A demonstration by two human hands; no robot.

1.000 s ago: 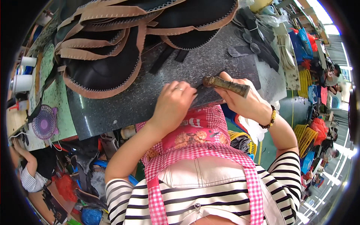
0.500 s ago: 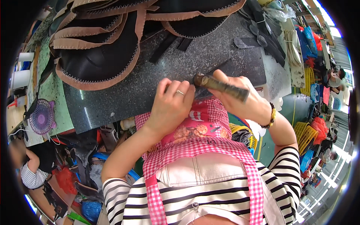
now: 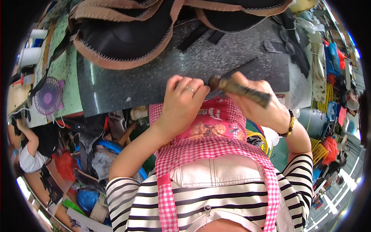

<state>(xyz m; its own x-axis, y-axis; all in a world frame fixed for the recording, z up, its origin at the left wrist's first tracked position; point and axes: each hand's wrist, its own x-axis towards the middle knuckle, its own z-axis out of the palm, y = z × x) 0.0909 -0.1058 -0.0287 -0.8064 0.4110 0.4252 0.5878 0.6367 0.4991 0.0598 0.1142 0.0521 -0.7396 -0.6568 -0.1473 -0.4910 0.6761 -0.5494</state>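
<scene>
My right grip (image 3: 258, 111) is wrapped around a mottled brown, stick-like tool with a rounded dark end (image 3: 245, 91), above the near edge of the dark grey speckled table (image 3: 116, 89). My left grip (image 3: 183, 102), fingers curled, is just beside that end; I cannot tell what it pinches. Black panels with brown zigzag-stitched edging (image 3: 123, 38) lie across the table's far side.

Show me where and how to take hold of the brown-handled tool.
Probably best by its handle, coming from the right: it is slim and slants rightward, away from the left hand, while its rounded end sits close to that hand's fingertips.
</scene>
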